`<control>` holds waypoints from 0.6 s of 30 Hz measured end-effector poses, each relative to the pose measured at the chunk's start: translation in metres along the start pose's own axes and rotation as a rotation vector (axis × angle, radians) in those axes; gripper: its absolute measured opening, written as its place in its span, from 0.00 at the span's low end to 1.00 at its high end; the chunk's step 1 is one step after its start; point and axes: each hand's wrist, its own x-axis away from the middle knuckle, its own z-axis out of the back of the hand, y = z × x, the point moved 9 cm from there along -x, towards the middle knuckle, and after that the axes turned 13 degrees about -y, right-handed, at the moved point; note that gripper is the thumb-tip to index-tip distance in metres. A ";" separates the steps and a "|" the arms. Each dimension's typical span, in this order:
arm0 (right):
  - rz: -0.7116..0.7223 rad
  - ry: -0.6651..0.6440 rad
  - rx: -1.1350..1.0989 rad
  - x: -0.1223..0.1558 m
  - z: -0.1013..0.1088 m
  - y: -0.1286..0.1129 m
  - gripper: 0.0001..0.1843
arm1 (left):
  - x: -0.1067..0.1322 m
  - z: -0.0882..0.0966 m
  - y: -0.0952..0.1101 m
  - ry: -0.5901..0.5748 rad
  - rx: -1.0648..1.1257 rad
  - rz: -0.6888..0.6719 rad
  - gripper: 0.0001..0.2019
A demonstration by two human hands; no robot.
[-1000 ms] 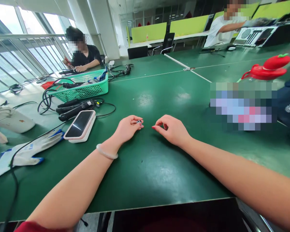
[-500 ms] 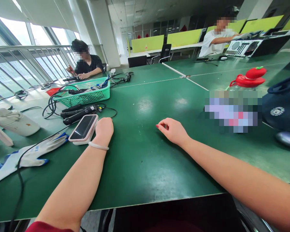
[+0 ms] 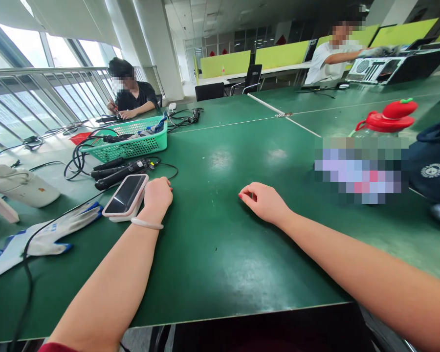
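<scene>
My left hand (image 3: 157,195) rests on the green table in a loose fist, a pale bangle (image 3: 146,224) round its wrist. Right beside it, on its left, lies a smartphone (image 3: 126,195) with a pink edge, propped on a white object. My right hand (image 3: 264,201) lies on the table farther right, its fingers curled and the thumb close to the index finger. Nothing shows in either hand, though the left palm is hidden. A white and blue work glove (image 3: 55,234) lies left of the phone, with a black cable (image 3: 28,264) across it.
Behind the phone are black cylindrical devices (image 3: 121,173) and a green basket (image 3: 132,142) holding cables and gloves. A red-lidded bottle (image 3: 385,117), partly blurred, and a dark blue bag (image 3: 430,161) stand at right. Two people sit farther off, one by a computer case (image 3: 374,69).
The view has shifted slightly, so the items at right appear farther right. My hands keep nearly the same pose. The person at the far right has moved an arm over the computer case.
</scene>
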 end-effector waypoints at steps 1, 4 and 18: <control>0.004 -0.001 0.003 0.000 0.000 0.000 0.13 | 0.000 0.001 0.000 0.008 0.015 0.005 0.13; 0.025 0.010 0.002 -0.001 0.000 0.000 0.13 | 0.000 0.003 -0.001 0.037 0.081 0.016 0.14; 0.125 -0.124 0.019 -0.003 -0.014 -0.006 0.10 | 0.039 -0.034 0.109 -0.350 0.884 -0.553 0.13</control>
